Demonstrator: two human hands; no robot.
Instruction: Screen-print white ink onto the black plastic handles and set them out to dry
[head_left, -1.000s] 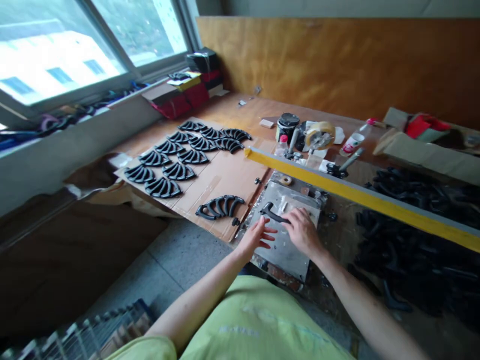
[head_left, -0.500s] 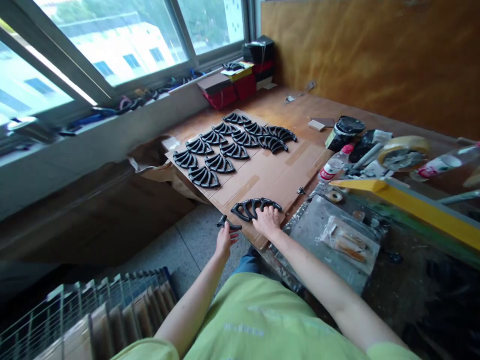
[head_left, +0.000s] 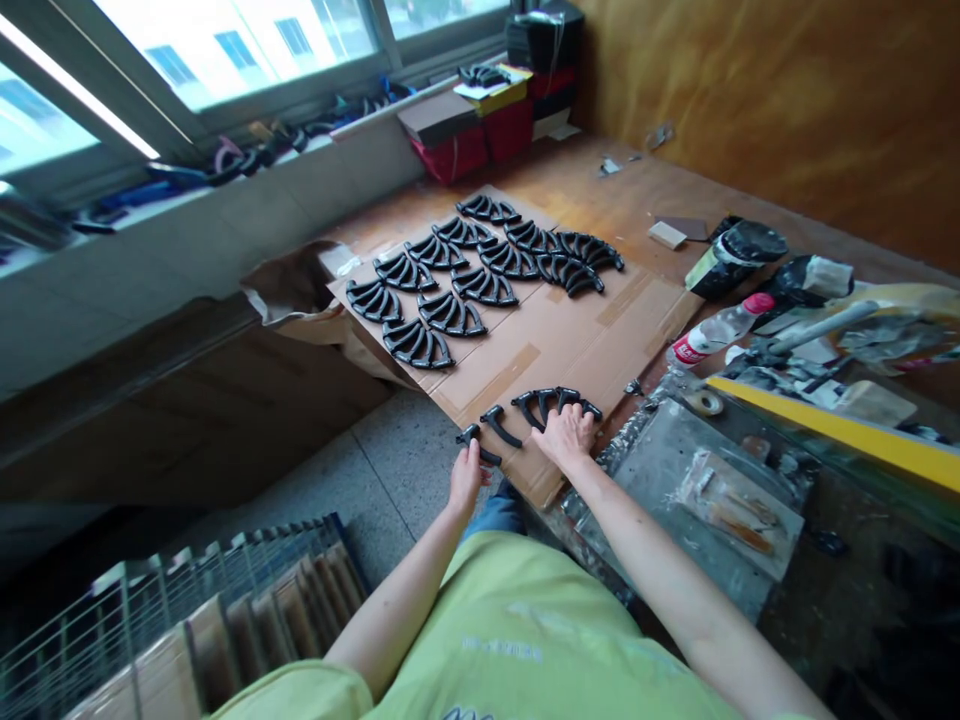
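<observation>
The left hand [head_left: 465,482] grasps a black curved piece [head_left: 487,456] at the near edge of the cardboard [head_left: 559,345]; its long axis is roughly parallel to the loose piece [head_left: 504,430], lying between it and the right hand [head_left: 568,438]; this one touches the grouped pieces [head_left: 546,393], its grip I cannot tell.

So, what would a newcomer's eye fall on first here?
Fans of curved black pieces on the far part of the cardboard. At its near edge, the left hand holds one piece, the right hand over others. A yellow bar slants in at right.
</observation>
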